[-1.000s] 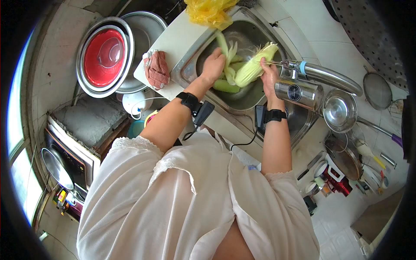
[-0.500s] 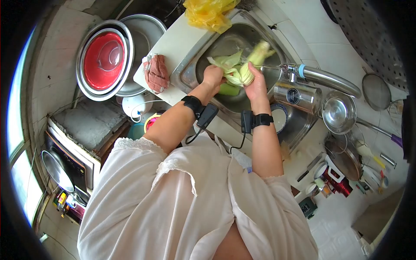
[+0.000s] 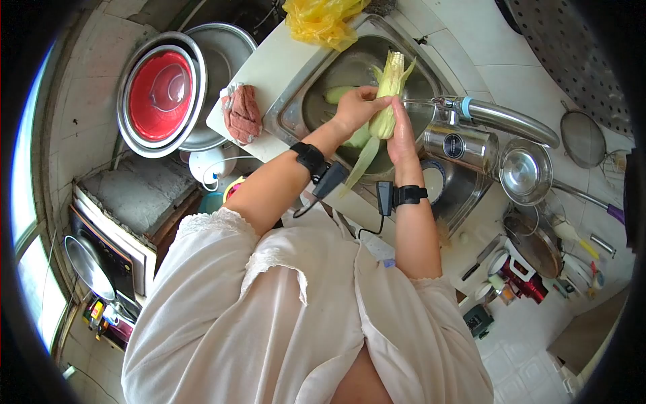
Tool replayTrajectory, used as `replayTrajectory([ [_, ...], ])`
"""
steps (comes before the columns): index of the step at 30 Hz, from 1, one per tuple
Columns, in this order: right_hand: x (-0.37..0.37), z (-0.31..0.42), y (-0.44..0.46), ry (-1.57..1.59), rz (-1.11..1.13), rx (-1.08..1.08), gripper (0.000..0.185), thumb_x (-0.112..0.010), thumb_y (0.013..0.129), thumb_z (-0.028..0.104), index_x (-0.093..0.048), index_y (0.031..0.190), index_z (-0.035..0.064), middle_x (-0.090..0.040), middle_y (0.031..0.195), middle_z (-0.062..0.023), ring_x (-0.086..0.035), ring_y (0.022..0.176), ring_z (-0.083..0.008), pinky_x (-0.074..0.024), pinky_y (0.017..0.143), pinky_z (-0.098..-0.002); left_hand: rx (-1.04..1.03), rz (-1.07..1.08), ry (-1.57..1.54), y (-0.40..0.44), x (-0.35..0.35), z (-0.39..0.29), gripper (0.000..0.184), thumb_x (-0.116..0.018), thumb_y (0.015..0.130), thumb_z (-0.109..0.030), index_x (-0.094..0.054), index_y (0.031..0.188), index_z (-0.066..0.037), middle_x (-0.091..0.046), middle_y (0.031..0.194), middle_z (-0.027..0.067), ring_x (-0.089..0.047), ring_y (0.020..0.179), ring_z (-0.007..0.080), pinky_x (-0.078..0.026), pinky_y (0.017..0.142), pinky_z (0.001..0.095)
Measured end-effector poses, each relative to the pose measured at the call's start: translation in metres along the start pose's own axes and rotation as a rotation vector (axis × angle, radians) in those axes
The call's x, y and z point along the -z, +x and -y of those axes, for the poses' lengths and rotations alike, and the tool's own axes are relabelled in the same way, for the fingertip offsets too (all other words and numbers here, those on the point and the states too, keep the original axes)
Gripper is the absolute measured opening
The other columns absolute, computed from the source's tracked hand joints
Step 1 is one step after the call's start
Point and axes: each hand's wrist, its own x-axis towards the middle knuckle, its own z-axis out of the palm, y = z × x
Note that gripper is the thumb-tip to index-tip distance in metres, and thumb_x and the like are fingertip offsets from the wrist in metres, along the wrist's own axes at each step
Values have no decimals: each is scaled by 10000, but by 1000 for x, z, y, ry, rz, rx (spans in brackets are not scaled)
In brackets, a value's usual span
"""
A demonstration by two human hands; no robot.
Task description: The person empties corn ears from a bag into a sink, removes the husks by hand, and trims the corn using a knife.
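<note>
An ear of corn (image 3: 388, 84) stands nearly upright over the sink (image 3: 286, 121), its pale kernels bare at the tip and green husk still round the lower part. My right hand (image 3: 402, 131) is closed round its lower end from the right. From the left, my left hand (image 3: 359, 108) pinches at the husk near the middle of the ear; its fingertips are partly hidden. A long loose strip of husk (image 3: 363, 161) hangs below the ear. Green husk pieces (image 3: 336, 94) lie in the basin behind my left hand.
The faucet (image 3: 511, 118) reaches in from the right, above a metal canister (image 3: 461, 148). A yellow plastic bag (image 3: 326, 20) sits at the sink's back corner. On the left counter lies a reddish cloth (image 3: 241, 116), with nested basins (image 3: 161, 94) beyond. A small pot (image 3: 526, 172) stands right.
The ear has turned more upright and its tip now shows kernels. My left hand has moved right and up onto the ear, and a husk strip now hangs below.
</note>
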Motion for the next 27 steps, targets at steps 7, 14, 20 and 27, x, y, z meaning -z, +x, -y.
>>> replayTrajectory([
  [7,-18,9,-13,23,30,55,402,-603,1060,326,-562,1366,68,-614,1299,-45,-562,1218,-167,-418,1069,-338,63,-238,-520,-14,-13,4,379,-830,877,-105,-725,1223,10,-750,1042,66,-677,868,148,-552,802,301],
  [14,-27,5,-20,92,21,151,466,-659,1023,264,-533,1416,46,-621,1328,-70,-579,1215,-190,-442,1040,-352,124,-218,-678,-21,-10,2,261,-817,881,-73,-728,1123,-35,-724,1035,51,-652,943,161,-510,895,326],
  [20,-17,0,-14,65,37,137,444,-614,1053,306,-540,1411,54,-623,1305,-56,-583,1185,-169,-451,1022,-342,97,-260,-745,-16,-9,12,256,-817,869,-51,-725,1103,-2,-719,996,63,-643,866,146,-535,804,277],
  [27,-12,5,-13,61,54,114,455,-525,1093,343,-502,1462,76,-604,1365,-56,-560,1260,-178,-432,1081,-362,36,-212,-558,-15,-2,-4,115,-786,908,-92,-720,984,-37,-704,963,30,-643,886,126,-518,817,284],
])
